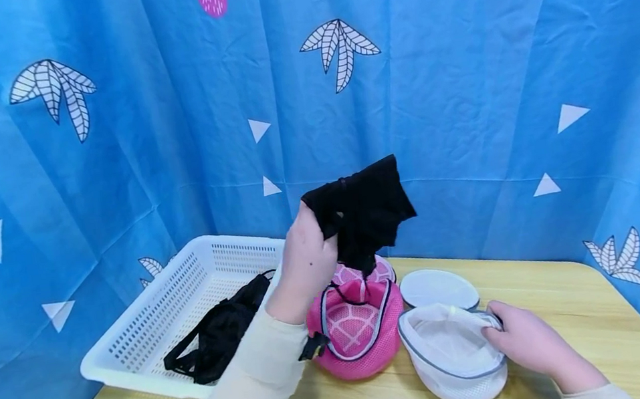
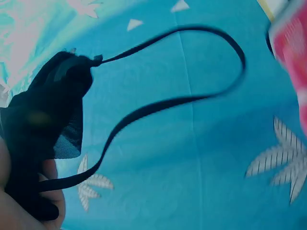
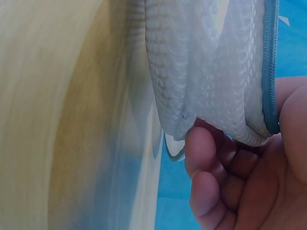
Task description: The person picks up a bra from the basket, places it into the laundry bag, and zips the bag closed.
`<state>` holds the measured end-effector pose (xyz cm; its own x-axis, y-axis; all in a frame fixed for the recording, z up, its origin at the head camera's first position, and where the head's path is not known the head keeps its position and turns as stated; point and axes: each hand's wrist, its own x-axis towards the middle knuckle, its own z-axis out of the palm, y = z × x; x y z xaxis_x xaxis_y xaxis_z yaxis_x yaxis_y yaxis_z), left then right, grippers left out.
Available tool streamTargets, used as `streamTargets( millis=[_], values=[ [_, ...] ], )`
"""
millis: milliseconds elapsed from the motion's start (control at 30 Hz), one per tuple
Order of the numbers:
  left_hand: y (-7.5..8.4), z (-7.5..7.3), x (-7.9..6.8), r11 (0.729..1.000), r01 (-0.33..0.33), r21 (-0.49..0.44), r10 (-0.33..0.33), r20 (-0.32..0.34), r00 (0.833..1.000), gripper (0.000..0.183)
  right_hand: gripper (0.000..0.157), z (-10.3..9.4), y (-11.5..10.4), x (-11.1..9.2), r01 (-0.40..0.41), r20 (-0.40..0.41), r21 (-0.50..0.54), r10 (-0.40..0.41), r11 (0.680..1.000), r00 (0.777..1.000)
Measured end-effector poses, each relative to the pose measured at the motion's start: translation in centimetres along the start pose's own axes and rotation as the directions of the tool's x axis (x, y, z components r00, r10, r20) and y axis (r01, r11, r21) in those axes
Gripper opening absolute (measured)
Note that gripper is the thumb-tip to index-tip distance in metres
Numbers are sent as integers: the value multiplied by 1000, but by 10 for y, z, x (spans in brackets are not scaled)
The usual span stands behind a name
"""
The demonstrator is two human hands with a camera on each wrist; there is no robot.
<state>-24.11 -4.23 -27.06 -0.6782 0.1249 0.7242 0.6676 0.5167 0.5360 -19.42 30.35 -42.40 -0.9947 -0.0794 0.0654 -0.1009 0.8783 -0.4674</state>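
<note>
My left hand [image 1: 308,260] grips a black bra [image 1: 366,210], raised above a pink mesh laundry bag [image 1: 342,366]. In the left wrist view the bra's thin strap [image 2: 144,109] hangs out in a wide loop. The pink bag stands unzipped with its lid folded back. At the right, my right hand [image 1: 530,344] pinches the zippered rim of a white mesh laundry bag [image 1: 460,386]. Its round lid [image 1: 438,288] lies back behind it. The right wrist view shows fingers [image 3: 201,148] curled against the white mesh [image 3: 206,72].
A white slotted plastic basket [image 1: 132,386] stands on the left, with another black strappy garment [image 1: 222,330] inside. The light wooden table [image 1: 588,299] carries everything. Blue patterned curtain [image 1: 449,74] surrounds the back and sides.
</note>
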Motion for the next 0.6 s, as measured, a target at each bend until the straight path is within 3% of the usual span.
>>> streamTargets(
  millis=[133, 300, 600],
  values=[
    [6, 21, -7, 987, -22, -158, 16, -40, 999, 33, 14, 0, -1, 0, 12, -5, 4, -12, 1000, 1000],
    [12, 48, -20, 948, 29, -316, -45, -44, 998, 35, 15, 1, 0, -2, 15, -5, 6, -15, 1000, 1000],
    [18, 98, -47, 868, 101, -485, -134, -35, 990, 32, 16, 1, -1, 1, -21, 12, 17, 21, 1000, 1000]
  ],
)
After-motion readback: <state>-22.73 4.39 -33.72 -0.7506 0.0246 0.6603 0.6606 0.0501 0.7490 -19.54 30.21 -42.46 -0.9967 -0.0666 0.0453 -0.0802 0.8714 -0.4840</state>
